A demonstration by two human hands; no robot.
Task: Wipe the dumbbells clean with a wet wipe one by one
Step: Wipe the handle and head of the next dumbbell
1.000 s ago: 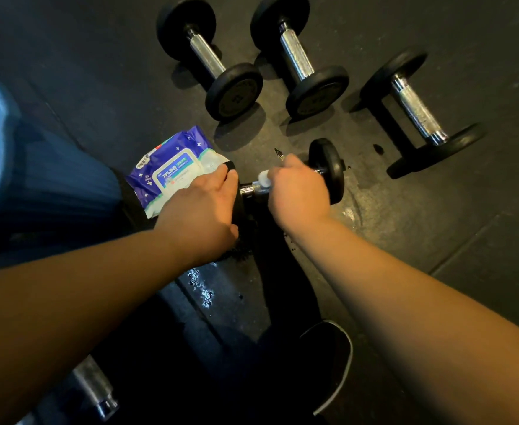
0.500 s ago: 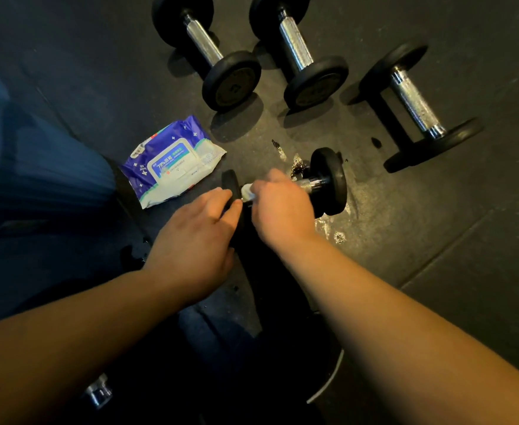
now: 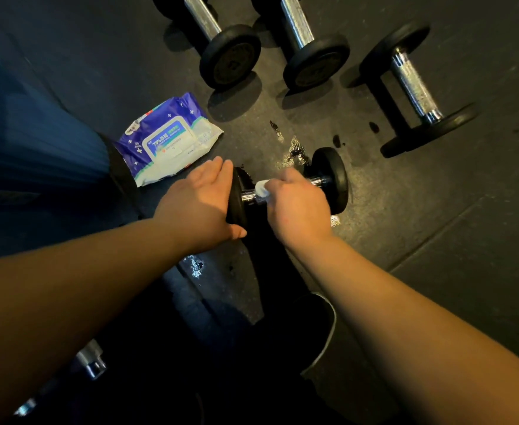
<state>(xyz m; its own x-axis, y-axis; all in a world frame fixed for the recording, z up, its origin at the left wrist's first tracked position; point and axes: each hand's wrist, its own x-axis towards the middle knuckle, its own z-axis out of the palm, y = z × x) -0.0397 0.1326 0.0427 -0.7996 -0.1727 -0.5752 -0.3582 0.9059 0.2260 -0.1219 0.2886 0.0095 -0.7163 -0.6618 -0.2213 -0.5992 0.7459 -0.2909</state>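
The small dumbbell [image 3: 328, 179] lies on the dark floor [image 3: 436, 240]. The left hand [image 3: 203, 204] rests flat, fingers straight, against its near weight plate. The right hand [image 3: 298, 207] is curled around the handle, gripping a white wet wipe [image 3: 261, 189]. Three larger dumbbells [image 3: 417, 87] lie beyond; the wipe pack [image 3: 166, 139] lies left.

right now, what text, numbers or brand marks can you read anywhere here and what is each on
"75%": on the white label of the wet wipe pack, followed by characters too blurred to read.
Smaller print on that pack: too small to read.
Embossed marks on the end plates of the two far dumbbells: too dark to read.
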